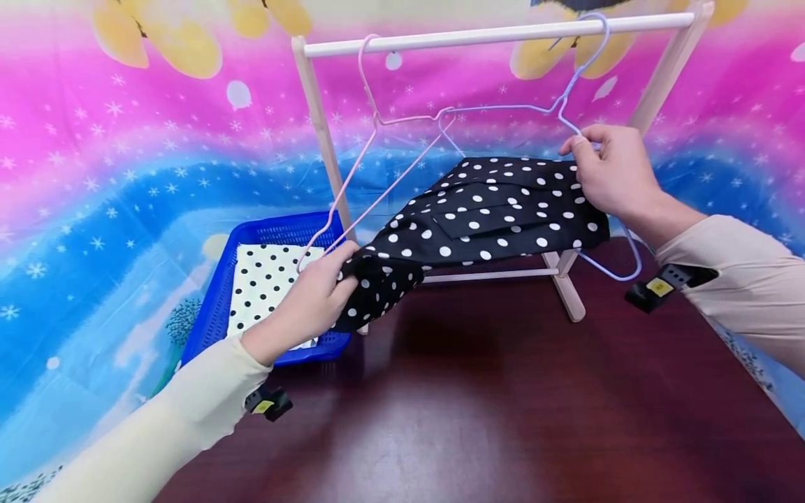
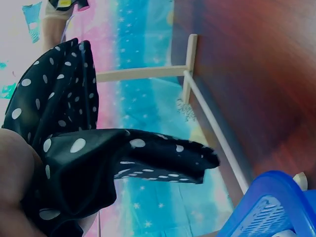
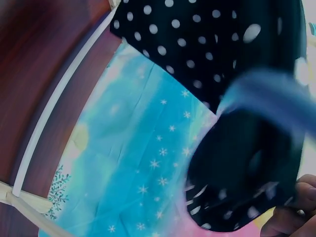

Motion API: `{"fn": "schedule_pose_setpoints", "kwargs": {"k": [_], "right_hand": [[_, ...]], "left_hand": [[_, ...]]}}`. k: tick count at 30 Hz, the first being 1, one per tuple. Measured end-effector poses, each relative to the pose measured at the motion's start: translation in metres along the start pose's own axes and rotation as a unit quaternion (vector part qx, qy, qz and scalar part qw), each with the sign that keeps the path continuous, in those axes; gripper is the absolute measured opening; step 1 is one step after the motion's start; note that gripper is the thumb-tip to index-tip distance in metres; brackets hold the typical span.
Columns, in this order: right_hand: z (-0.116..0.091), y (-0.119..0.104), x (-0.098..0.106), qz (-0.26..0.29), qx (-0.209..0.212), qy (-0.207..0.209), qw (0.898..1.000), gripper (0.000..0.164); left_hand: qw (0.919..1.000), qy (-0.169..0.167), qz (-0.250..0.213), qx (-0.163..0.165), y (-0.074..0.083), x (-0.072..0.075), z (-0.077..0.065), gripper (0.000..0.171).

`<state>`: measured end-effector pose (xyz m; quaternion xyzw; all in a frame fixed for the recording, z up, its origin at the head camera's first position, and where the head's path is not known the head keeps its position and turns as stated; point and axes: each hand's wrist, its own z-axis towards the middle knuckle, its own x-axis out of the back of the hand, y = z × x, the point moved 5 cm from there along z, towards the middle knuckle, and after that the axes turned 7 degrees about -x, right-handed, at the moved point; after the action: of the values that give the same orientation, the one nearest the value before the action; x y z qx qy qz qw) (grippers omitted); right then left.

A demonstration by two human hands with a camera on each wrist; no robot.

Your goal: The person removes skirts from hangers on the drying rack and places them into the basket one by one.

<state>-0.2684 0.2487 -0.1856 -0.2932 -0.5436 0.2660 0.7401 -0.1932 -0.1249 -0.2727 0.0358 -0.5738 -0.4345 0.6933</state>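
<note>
A black garment with white polka dots (image 1: 497, 209) is stretched between my two hands in front of a wooden rack. My left hand (image 1: 317, 290) grips its bunched lower-left end; folds hang past the fingers in the left wrist view. With thumb and fingers, my right hand (image 1: 613, 168) pinches its upper-right edge beside the shoulder of a blue hanger (image 1: 503, 107). That hanger hooks on the rail (image 1: 503, 33), and the garment covers part of its wire. A pink hanger (image 1: 405, 119) hangs to the left, its lower corner overlapping my left hand.
A blue basket (image 1: 210, 293) stands at the left, holding a white cloth with black dots (image 1: 264, 279). The rack's foot (image 1: 569, 297) and low crossbar (image 1: 490, 276) are behind the garment. A dark red-brown table (image 1: 440, 419) lies below, with a patterned backdrop (image 1: 151, 154) behind.
</note>
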Motion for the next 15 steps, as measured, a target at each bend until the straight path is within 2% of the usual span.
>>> {"fn": "schedule_pose_setpoints", "kwargs": {"k": [7,12,15], "right_hand": [[0.003,0.006,0.003,0.011,0.003,-0.002,1.0,0.039],[0.004,0.006,0.003,-0.001,0.006,-0.008,1.0,0.041],[0.004,0.008,0.004,-0.008,0.004,-0.013,1.0,0.042]], "left_hand": [[0.9994,0.002,-0.033,0.008,0.004,0.007,0.001,0.03],[0.9986,0.024,-0.047,0.003,0.011,0.017,0.006,0.033],[0.9975,0.036,-0.06,0.002,0.016,0.022,0.006,0.027]]}}
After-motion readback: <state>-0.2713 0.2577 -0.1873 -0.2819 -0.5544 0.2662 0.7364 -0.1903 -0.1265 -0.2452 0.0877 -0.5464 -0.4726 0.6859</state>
